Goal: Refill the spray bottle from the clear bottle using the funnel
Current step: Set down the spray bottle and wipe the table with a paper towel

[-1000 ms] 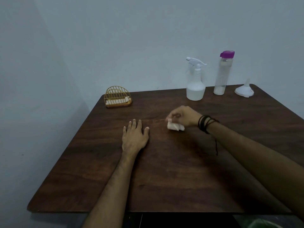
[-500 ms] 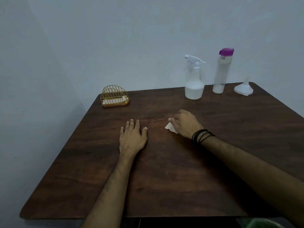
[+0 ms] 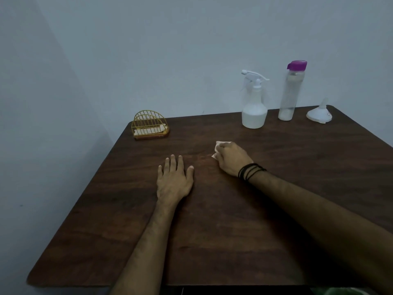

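A small gold wire rack (image 3: 150, 125) with white paper in it sits at the far left of the dark brown wooden table (image 3: 212, 231). The left hand (image 3: 174, 178) lies flat on the table, fingers straight and a little spread. Just to its right, the right hand (image 3: 230, 159) is curled over a white tissue (image 3: 219, 144) and presses it on the wood. Black bands (image 3: 251, 171) go round that wrist. At the back stands the white plastic spray bottle (image 3: 254, 107), its top still on. Beside it is the tall clear bottle (image 3: 290, 92) with a purple cap. Far right, the white plastic funnel (image 3: 319, 113) sits wide side down.
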`<state>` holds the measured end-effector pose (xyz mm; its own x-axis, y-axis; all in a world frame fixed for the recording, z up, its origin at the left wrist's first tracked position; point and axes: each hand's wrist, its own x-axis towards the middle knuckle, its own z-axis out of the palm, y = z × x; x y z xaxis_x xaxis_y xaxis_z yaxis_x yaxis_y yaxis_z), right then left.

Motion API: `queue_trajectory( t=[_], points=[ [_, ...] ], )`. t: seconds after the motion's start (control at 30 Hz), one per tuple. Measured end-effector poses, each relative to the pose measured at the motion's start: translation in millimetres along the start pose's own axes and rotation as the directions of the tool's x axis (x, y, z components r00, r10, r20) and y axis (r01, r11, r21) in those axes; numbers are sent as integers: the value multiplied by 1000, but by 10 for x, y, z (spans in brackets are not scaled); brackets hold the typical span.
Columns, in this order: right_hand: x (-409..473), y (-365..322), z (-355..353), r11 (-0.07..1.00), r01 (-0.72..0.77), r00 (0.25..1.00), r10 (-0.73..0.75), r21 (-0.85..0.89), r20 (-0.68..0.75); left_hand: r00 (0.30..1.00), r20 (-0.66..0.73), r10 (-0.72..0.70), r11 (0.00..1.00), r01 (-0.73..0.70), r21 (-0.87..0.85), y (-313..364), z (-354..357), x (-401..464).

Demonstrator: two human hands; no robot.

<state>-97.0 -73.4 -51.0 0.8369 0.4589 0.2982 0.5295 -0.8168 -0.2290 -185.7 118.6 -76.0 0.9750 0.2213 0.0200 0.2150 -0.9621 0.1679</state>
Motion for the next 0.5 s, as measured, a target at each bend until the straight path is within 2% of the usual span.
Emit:
queue_trajectory(
  t=[0.13,0.2,0.4,0.5],
  points=[
    [-299,-290,166,964,243,969,-246,105,10,1000,-7,-5,1000,5,6,-3,25,15],
    [-303,-265,179,951,289,956,-293,113,17,1000,-7,-6,1000,6,11,3,21,24],
    [337,-49,151,997,75,991,-75,4,109,1000,13,-8,1000,8,1,11,-12,2],
    [356,-250,231,994,99,988,-105,55,115,1000,3,-2,1000,2,3,8,-14,1]
  ],
)
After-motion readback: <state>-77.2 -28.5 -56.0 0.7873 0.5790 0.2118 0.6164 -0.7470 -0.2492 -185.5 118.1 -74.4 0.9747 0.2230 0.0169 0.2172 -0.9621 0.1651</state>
